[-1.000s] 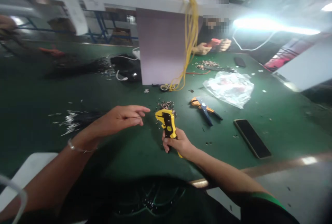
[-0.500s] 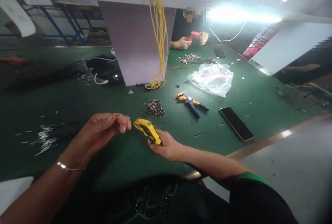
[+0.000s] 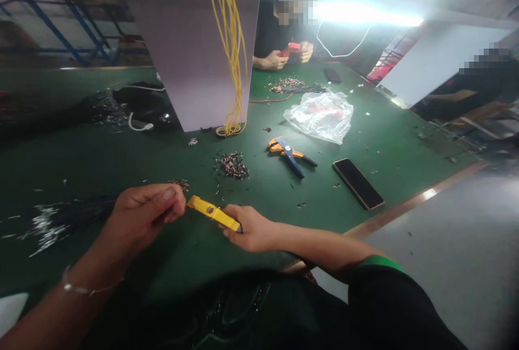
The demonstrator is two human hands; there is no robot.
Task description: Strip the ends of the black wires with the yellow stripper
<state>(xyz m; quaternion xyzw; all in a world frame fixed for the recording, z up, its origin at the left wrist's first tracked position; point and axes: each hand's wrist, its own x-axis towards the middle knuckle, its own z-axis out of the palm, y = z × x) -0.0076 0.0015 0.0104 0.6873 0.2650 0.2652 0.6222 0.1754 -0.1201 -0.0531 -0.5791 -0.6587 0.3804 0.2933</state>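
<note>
My right hand [image 3: 251, 228] is closed around the handles of a yellow wire stripper [image 3: 214, 213], whose jaws point left. Close to those jaws is my left hand [image 3: 152, 204], fingers pinched together; anything between them is too small to make out. Just behind the left fingertips show small copper-coloured bits [image 3: 181, 183]. Farther back lies a heap of short dark and copper wire scraps [image 3: 233, 166]. To the left, a bundle of black wires with pale ends [image 3: 51, 225] is partly hidden behind my left hand and forearm.
On the green table [image 3: 194, 277] lie an orange and blue wire stripper [image 3: 290, 156], a phone [image 3: 358, 183] and a clear plastic bag [image 3: 320, 117]. Yellow cables [image 3: 229, 52] hang before a pale panel [image 3: 162, 52]. Opposite, another person's hands [image 3: 279, 59] hold a red tool [image 3: 292, 48].
My left fingers have curled in and come nearer the stripper's jaws. The yellow stripper has turned so its narrow edge faces up. The whole view has shifted slightly.
</note>
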